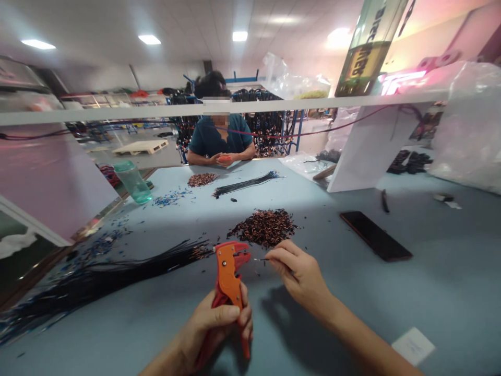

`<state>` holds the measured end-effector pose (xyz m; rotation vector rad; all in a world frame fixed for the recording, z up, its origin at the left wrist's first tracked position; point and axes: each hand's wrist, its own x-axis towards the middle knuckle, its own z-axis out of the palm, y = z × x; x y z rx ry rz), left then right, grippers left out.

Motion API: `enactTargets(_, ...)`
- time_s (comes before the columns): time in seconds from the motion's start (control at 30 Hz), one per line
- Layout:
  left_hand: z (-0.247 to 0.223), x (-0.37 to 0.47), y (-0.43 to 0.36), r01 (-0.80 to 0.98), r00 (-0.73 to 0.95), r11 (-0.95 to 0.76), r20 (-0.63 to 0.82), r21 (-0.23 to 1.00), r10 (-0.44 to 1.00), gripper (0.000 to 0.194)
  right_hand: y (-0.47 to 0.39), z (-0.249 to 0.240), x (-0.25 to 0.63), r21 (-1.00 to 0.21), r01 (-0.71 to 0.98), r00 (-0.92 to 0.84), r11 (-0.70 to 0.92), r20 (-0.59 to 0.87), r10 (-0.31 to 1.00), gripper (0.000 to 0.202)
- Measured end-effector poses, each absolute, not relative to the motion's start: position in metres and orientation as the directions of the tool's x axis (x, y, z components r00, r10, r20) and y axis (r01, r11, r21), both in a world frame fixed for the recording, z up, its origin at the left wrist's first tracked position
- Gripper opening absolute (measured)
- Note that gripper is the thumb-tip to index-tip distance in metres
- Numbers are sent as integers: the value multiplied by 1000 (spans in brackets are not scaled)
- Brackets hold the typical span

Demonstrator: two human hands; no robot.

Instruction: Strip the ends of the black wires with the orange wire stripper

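Orange and red wire strippers [227, 274] stand upright in my left hand [219, 318], whose fingers wrap round the handles. Their jaws point right, towards my right hand [299, 271]. Thumb and fingertips of that hand pinch a thin dark wire [266, 259], and its bright end lies just right of the jaws, apart from them. Behind the hands is a heap of short black and copper-coloured pieces [264, 227]. To the left lies a long bundle of black wires [129, 277], its copper-coloured ends close to the strippers.
Across the table sits a person [221, 136] with both hands together at something orange. A smaller wire bundle [246, 184], a copper-coloured heap [202, 179] and a green bottle [133, 183] lie further back. At right are a phone [376, 235] and a paper slip [414, 345]. A shelf [156, 113] spans above.
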<state>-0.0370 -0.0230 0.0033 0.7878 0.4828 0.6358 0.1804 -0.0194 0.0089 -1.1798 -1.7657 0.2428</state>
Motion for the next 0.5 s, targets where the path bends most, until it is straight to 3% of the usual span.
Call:
enactTargets(0.3,4,-40,-9,-516,587,535,-178,669,790,20,-18,-8,179,-450,781,-265,433,390,882,12)
enactTargets(0.5,1,-39,-11,-509,605,547,-175,665,777,21,-10,-17,189,-372,899,-84,232,373,924,18)
